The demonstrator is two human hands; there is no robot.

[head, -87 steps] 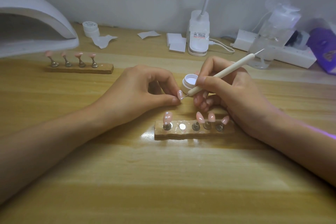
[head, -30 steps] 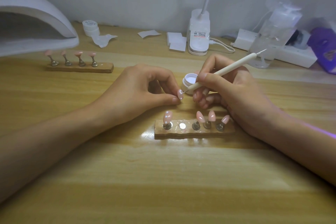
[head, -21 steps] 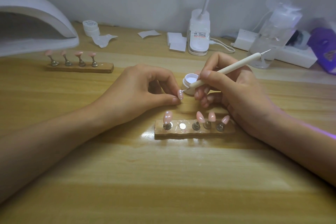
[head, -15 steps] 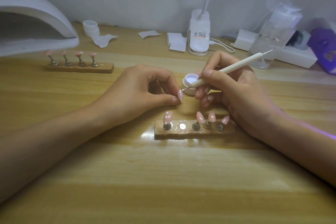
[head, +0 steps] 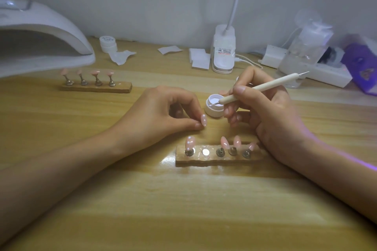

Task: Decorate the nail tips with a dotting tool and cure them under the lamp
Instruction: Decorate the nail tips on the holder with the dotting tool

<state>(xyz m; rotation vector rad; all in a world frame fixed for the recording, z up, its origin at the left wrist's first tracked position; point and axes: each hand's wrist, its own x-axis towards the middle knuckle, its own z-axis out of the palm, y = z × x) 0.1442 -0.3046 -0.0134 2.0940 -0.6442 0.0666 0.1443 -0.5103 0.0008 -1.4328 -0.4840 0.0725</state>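
At the middle of the bench (head: 142,199), the left hand (head: 161,114) pinches a pink nail tip (head: 203,120) between thumb and forefinger. Its fingers (head: 189,124) are nearly closed on the tip and the rest are curled in. White dots show on the tip's face. The right hand (head: 273,114) grips the dotting tool (head: 261,87) like a pen, fingers (head: 241,90) wrapped close round the shaft. The tool's fine metal point sits over the open gel pot (head: 212,111) just beyond the nail tip. It seems to touch the white gel, though the contact is too small to be sure of. Half a second ago that point was at the pot's left edge beside the held tip, and earlier it was on the tip itself; the left hand has not shifted. Whatever the held tip is mounted on is hidden by the thumb. Near the hands, the wooden holder (head: 216,160) carries four pink tips, the leftmost dotted, with one bare metal disc (head: 206,152) second from left. A second holder (head: 95,87) with four tips stands before the curing lamp (head: 44,32), which is cut off at the left edge.
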